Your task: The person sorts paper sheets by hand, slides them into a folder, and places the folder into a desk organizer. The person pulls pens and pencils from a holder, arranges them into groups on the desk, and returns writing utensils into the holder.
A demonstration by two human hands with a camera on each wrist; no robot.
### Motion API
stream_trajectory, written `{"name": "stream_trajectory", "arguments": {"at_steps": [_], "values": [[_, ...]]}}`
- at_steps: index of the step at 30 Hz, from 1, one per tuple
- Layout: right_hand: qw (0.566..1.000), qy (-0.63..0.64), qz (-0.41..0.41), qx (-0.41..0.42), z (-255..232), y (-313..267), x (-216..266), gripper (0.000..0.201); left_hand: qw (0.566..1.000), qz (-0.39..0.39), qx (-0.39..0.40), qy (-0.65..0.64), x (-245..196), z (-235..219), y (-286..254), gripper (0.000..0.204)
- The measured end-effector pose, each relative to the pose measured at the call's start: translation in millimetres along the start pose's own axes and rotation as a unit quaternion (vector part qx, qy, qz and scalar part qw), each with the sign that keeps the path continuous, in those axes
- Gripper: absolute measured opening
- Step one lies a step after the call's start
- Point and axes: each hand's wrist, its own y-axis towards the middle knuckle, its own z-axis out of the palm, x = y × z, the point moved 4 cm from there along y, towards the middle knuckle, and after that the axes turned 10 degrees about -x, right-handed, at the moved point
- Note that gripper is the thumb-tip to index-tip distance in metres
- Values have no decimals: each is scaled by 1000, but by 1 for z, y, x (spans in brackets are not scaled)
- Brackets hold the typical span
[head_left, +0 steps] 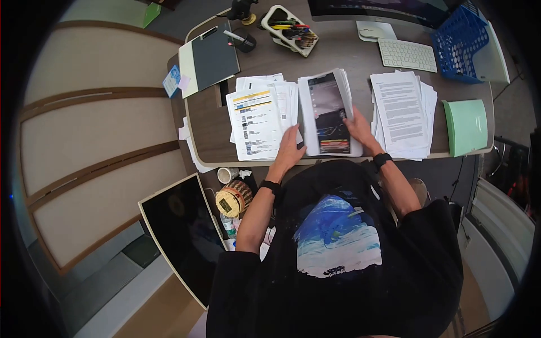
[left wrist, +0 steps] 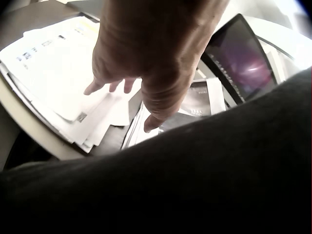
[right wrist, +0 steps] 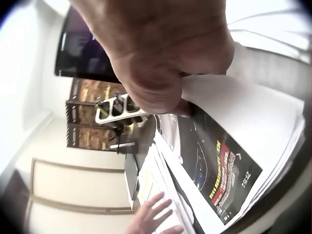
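A stack of papers [head_left: 329, 115] lies at the desk's front edge, its top sheet printed with a dark photo. My right hand [head_left: 359, 128] grips this stack by its right side, with the thumb on the printed sheet [right wrist: 214, 161] in the right wrist view. Between this stack and the left pile of papers [head_left: 253, 121] is my left hand [head_left: 290, 149]. Its fingers are extended and spread in the left wrist view, over the edge of the left pile, and the thumb points down beside the middle stack. That left pile has a yellow-striped sheet on top.
A pile of text pages [head_left: 400, 110] lies to the right, with a green folder [head_left: 466, 127] beyond it. Farther back are a keyboard [head_left: 407, 54], a blue basket [head_left: 459, 45], a pen tray [head_left: 290, 31] and a black clipboard [head_left: 216, 59]. A monitor [head_left: 183, 231] stands low at left.
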Motion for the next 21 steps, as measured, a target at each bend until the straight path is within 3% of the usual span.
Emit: {"name": "stream_trajectory", "arguments": {"at_steps": [2, 5, 6, 8, 9, 10, 12, 13, 14, 16, 17, 18, 19, 20, 21], "values": [[998, -50, -39, 17, -28, 11, 30, 52, 993, 15, -10, 114, -52, -21, 10, 96], [970, -140, -148, 133, -67, 29, 89, 45, 951, 172, -70, 248, -150, -61, 33, 92], [968, -142, -154, 139, -76, 35, 105, 45, 952, 165, -77, 248, -166, -69, 41, 92], [920, -208, -250, 220, -88, 32, 140, 40, 898, 285, -56, 330, -197, -72, 49, 85], [902, -247, -247, 253, -89, 31, 163, 35, 897, 290, -79, 323, -207, -75, 52, 64], [899, -250, -253, 256, -90, 30, 175, 35, 898, 285, -85, 323, -204, -77, 53, 64], [881, -220, -303, 289, -87, 24, 193, 34, 936, 213, 91, 264, -182, -63, 54, 45], [879, -245, -265, 311, -84, 25, 192, 39, 968, 161, 90, 173, -159, -55, 52, 31], [877, -245, -270, 312, -85, 24, 195, 39, 968, 159, 85, 174, -149, -56, 49, 31], [939, -111, -287, 154, -106, 30, 210, 50, 991, 98, 64, 66, -134, -70, 39, 30], [942, -109, -308, 78, -120, 34, 217, 66, 991, 95, 63, 67, -130, -78, 34, 30], [955, -67, -287, 7, -132, 43, 206, 74, 998, 31, 59, 23, -122, -88, 29, 29], [971, -29, -230, -62, -144, 48, 187, 78, 998, -34, 53, -22, -117, -95, 24, 29], [976, 7, -171, -132, -151, 51, 164, 82, 998, -35, 52, -22, -112, -97, 19, 29], [986, 84, -83, -122, -146, 54, 138, 84, 984, -107, -3, -145, -100, -100, 11, 30]]}}
